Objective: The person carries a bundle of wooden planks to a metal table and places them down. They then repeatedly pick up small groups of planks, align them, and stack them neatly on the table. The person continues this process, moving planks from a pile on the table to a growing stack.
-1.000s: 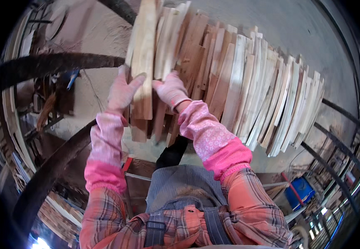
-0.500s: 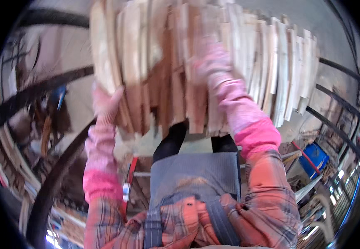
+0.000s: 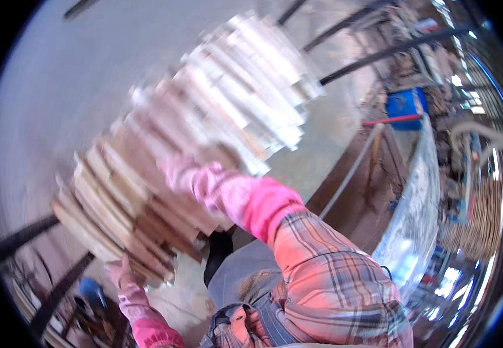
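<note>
A long row of pale and brown wooden strips [image 3: 216, 95] lies side by side in front of me, slanting from lower left to upper right. My left hand [image 3: 125, 274] is at the near lower-left end of the row, its thumb and fingers around the edge of the outermost strips. Over the middle of the row my right hand [image 3: 176, 168] reaches across the near half of the strips. Motion smears its fingers, so their grip on the wood is unclear. Pink cuffs cover both forearms.
Dark bars [image 3: 379, 55] stick out beyond the row on the right, and others [image 3: 60, 290] at lower left. To the right are a blue container [image 3: 405, 104], a red bar [image 3: 393, 120], a whitish sheet [image 3: 411, 214] and a bundle of thin sticks [image 3: 478, 226].
My view has swung to the right, so the row now appears slanted and farther left. My right hand still lies over the strips' middle, and my left hand stays at their left end.
</note>
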Demonstrator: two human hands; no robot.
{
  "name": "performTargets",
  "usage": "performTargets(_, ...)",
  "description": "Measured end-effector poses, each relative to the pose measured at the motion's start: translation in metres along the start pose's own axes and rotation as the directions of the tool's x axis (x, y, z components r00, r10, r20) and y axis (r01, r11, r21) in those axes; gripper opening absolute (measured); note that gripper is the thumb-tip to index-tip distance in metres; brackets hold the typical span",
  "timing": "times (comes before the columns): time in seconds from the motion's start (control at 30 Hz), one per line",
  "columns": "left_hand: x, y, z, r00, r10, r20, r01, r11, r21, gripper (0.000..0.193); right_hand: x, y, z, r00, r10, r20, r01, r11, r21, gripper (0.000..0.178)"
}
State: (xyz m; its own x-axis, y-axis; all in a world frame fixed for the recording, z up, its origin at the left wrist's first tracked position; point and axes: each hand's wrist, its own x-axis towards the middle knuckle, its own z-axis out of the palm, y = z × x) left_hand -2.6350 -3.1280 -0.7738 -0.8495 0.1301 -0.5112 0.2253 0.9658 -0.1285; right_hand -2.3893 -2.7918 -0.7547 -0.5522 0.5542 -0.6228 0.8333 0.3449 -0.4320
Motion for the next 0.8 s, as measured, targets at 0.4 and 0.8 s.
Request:
performTargets(0.4, -0.291, 0.139, 0.031, 0.619, 0.692, 0.372, -0.569, 0.721, -0.395, 0.049, -0.407, 0.385, -0.033, 0.788, 0.598, 0.146, -0.615, 0.772, 0.161, 0.049)
performTargets(0.8, -0.565, 0.478, 0.109, 0.102, 0.821, 0.562, -0.788, 0.412, -0.457, 0.04, -0.563, 0.588, -0.155, 0.741, 0.668, -0.068, -0.526, 0.641, 0.559, 0.058)
